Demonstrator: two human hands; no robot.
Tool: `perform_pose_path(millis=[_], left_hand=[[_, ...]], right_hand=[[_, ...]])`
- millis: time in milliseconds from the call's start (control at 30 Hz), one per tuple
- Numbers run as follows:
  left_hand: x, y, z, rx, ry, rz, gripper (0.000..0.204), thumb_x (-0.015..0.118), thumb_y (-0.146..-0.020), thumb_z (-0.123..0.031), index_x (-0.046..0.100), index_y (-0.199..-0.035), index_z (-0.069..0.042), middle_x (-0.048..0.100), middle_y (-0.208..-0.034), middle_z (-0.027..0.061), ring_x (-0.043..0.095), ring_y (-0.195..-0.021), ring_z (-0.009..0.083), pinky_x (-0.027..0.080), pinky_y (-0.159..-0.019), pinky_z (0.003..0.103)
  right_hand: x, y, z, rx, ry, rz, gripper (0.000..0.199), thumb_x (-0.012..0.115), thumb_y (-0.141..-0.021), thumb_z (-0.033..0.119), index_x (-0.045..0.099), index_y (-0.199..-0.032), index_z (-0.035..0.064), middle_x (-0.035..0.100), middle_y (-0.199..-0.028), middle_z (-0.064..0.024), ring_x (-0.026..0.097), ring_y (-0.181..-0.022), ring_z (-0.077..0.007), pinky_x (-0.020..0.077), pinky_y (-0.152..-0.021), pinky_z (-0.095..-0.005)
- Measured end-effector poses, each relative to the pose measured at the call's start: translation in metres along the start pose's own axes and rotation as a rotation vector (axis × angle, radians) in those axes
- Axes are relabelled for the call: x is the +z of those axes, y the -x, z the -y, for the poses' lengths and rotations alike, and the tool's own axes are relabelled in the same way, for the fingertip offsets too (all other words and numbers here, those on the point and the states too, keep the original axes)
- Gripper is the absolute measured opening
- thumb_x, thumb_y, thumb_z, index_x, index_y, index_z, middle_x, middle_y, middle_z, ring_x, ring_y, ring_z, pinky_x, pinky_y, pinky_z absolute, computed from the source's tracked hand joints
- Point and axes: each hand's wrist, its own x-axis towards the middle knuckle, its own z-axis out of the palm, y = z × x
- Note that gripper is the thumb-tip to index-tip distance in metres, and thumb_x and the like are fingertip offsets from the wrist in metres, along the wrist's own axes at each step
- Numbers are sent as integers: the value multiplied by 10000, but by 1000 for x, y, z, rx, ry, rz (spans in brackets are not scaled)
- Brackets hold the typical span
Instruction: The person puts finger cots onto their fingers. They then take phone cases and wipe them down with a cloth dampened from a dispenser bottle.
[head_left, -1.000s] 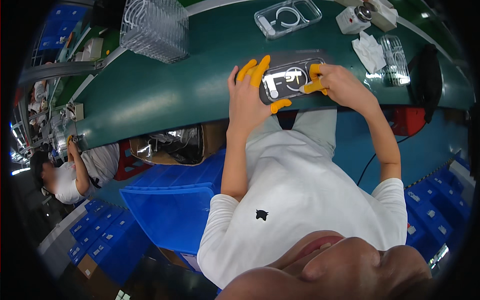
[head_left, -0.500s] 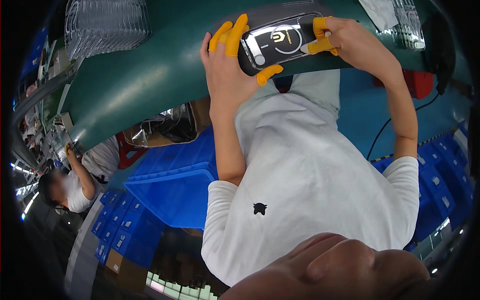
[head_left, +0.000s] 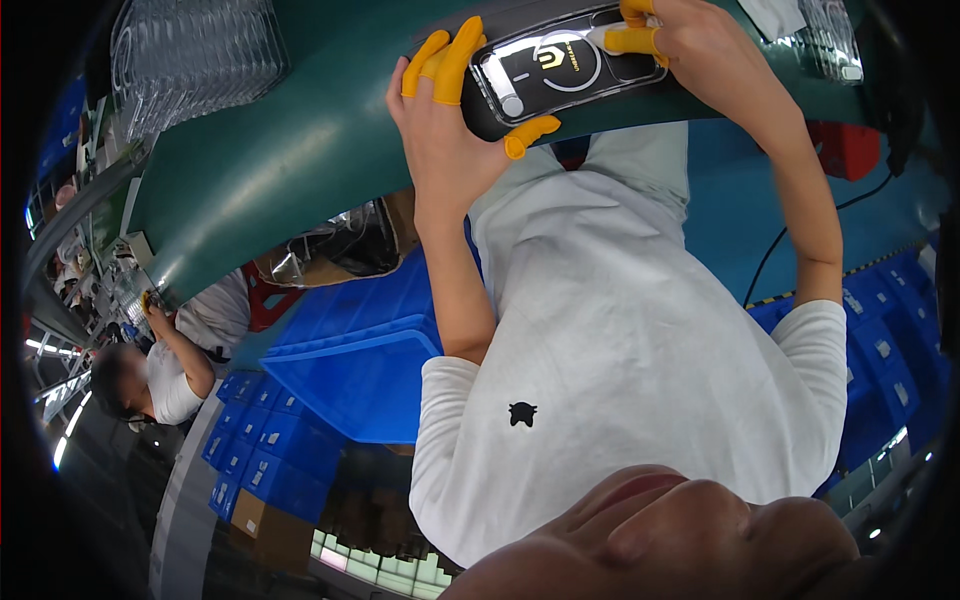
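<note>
A clear phone case (head_left: 545, 75) with a white ring and a yellow mark on a dark backing lies tilted on a dark mat at the table's near edge. My left hand (head_left: 445, 130), with yellow finger cots, grips its left end, fingers at the far side and thumb at the near side. Over the right end of the case, my right hand (head_left: 690, 45) is closed, also in yellow finger cots. A small whitish piece (head_left: 599, 37) shows at its fingertips, touching the case beside the ring; its kind is unclear.
Clear plastic cases (head_left: 200, 65) stand in a row on the green table (head_left: 330, 120) at the far left. More clear cases (head_left: 830, 45) and a white sheet (head_left: 773, 15) are at far right. Blue bins (head_left: 350, 385) and a seated co-worker (head_left: 170, 375) are on the left.
My right hand has moved up and slightly left across the case, bringing the whitish piece from the ring's lower right to its upper right. My left hand keeps its grip.
</note>
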Motion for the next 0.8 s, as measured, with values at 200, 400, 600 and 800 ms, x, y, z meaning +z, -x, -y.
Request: perform_pose_path(millis=[200, 400, 600, 800], left_hand=[[1, -1, 0, -1, -6, 26, 946, 944, -544, -415, 575, -1364, -120, 638, -1263, 73, 522, -1297, 298, 242, -1160, 535], [-3, 0, 0, -25, 26, 55, 936, 944, -550, -384, 573, -1367, -121, 635, -1290, 72, 525, -1295, 297, 232, -1164, 533], [-3, 0, -2, -33, 25, 40, 924, 939, -559, -398, 578, -1364, -124, 651, -1261, 66, 527, -1293, 292, 232, -1165, 518], [-1, -2, 0, -12, 22, 42, 923, 933, -570, -429, 578, -1367, -128, 654, -1253, 69, 537, -1278, 282, 238, -1163, 509]], right_hand=[[24, 9, 10, -89, -64, 76, 115, 730, -751, -25, 751, -864, -27, 648, -997, -101, 663, -875, -260, 560, -758, -345], [39, -16, 13, 3, 31, -234, 157, 759, -740, 17, 772, -896, 28, 671, -997, -77, 681, -925, -238, 567, -766, -336], [16, 13, 16, -2, 0, 70, 159, 715, -744, -73, 759, -893, -42, 633, -938, -139, 656, -842, -276, 564, -781, -338], [42, -23, 51, -55, -123, -29, 210, 731, -758, 24, 755, -967, 24, 648, -1037, -74, 666, -972, -240, 571, -784, -340]])
